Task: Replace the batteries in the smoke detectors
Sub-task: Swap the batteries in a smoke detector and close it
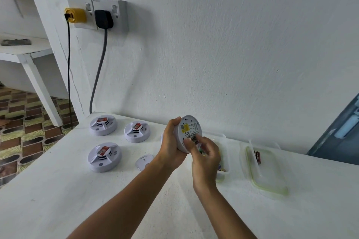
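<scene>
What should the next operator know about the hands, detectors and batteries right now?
Left hand grips the round white smoke detector, back side facing the camera. Right hand pinches a dark battery at its compartment; seated or not, cannot tell.
Three white detectors sit on the white counter, untouched. A small white cover lies beside them.
A clear plastic container sits behind the right hand; a reddish battery rests on its clear lid.
Left: finish this one, then the others.
</scene>
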`<state>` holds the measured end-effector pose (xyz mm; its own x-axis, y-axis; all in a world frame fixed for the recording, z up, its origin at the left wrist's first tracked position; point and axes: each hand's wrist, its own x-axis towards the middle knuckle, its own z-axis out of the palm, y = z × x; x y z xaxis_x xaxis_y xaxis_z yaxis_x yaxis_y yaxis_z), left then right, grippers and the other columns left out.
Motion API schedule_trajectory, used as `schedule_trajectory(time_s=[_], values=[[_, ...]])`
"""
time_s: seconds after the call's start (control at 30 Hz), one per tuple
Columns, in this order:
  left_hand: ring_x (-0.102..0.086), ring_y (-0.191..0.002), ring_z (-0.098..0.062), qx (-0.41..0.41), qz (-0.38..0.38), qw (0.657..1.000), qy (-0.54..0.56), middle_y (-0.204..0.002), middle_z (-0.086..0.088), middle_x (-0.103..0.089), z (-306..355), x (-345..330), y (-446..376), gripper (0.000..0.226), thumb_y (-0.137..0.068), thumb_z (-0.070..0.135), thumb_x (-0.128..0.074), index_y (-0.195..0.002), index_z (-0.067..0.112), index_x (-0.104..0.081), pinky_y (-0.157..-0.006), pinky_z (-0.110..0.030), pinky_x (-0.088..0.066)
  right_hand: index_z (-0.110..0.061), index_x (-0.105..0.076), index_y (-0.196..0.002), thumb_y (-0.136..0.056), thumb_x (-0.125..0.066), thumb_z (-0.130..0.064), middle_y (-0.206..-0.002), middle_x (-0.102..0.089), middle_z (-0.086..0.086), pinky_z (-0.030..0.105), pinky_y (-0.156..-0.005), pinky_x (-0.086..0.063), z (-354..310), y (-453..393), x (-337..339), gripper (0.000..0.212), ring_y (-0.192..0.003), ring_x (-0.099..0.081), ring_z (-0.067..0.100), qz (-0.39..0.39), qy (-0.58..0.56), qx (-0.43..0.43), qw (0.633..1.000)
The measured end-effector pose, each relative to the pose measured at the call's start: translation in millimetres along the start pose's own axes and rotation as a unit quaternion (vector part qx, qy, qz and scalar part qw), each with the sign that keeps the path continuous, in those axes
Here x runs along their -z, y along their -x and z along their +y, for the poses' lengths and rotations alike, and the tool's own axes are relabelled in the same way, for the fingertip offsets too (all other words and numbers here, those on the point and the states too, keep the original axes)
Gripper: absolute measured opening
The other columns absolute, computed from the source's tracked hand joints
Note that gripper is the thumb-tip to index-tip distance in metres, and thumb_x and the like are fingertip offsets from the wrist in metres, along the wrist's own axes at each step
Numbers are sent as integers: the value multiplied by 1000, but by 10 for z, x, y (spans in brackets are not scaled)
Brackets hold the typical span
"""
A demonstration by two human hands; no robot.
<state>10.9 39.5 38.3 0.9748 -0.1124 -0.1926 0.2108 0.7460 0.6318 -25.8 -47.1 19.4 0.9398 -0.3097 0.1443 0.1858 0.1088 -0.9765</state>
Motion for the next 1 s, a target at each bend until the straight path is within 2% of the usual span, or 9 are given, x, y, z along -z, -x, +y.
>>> schedule_trajectory(time_s=[0.23,0.33,0.4,0.5,0.6,0.7,0.77,0.9,1.0], values=[[-58,-99,-32,-27,20,999,-29,-114,-21,-58,5,-3,-2,75,-69,46,-65,-131,4,-55,-84,-44,-52,-22,-70,-110,-81,-75,-20,-126,-54,-3,7,-78,-47,10,73,-13,29,-117,-50,7,-10,-6,-17,1000],[-56,-100,-32,-22,5,999,-34,-113,-21,-56,27,9,16,70,-74,45,-58,-130,4,-55,-82,-43,-52,-26,-68,-105,-78,-77,-18,-120,-61,-1,27,-91,-52,-21,63,-22,29,-113,-58,13,-4,-17,-38,999],[-55,-100,-33,-14,-3,999,-38,-112,-20,-56,39,-13,49,66,-74,45,-58,-126,4,-57,-82,-43,-51,-25,-62,-111,-76,-79,-17,-115,-64,-4,31,-83,-54,-50,44,-44,39,-108,-60,15,7,-59,-88,994],[-56,-99,-34,-10,-12,999,-50,-112,-21,-56,60,-37,70,69,-74,46,-59,-128,4,-55,-78,-42,-53,-22,-52,-125,-75,-79,-13,-118,-63,0,34,-80,-51,-66,36,-85,57,-108,-60,19,0,-160,-179,971],[-57,-95,-33,3,-20,998,-52,-107,-20,-57,73,-41,79,61,-76,46,-57,-121,4,-59,-76,-41,-54,-20,-57,-122,-71,-75,-7,-116,-67,4,36,-81,-49,-89,46,-94,57,-107,-62,23,-44,-257,-266,928],[-57,-96,-34,25,-34,997,-63,-107,-21,-57,75,-1,75,62,-74,46,-60,-119,3,-60,-80,-43,-52,-13,-60,-120,-59,-72,-3,-102,-68,6,33,-76,-49,-162,0,-42,64,-89,-61,20,-93,-315,-331,885],[-60,-92,-33,40,-47,996,-64,-100,-21,-61,100,21,84,55,-76,46,-55,-108,3,-66,-82,-42,-49,-12,-61,-115,-60,-73,-2,-97,-66,6,33,-72,-49,-186,-37,-9,57,-82,-59,19,-120,-270,-325,898],[-64,-90,-31,77,-81,992,-54,-100,-20,-66,167,59,83,54,-85,48,-41,-100,6,-71,-85,-44,-46,-17,-60,-121,-75,-74,-11,-114,-68,9,41,-82,-52,-181,-133,69,49,-108,-62,27,-127,-205,-246,939],[-64,-92,-33,92,-86,990,-57,-101,-20,-68,192,54,120,55,-84,48,-41,-96,8,-76,-86,-45,-47,-16,-60,-124,-77,-74,-14,-114,-69,12,38,-76,-55,-250,-152,151,49,-109,-64,30,-147,-177,-203,952]])
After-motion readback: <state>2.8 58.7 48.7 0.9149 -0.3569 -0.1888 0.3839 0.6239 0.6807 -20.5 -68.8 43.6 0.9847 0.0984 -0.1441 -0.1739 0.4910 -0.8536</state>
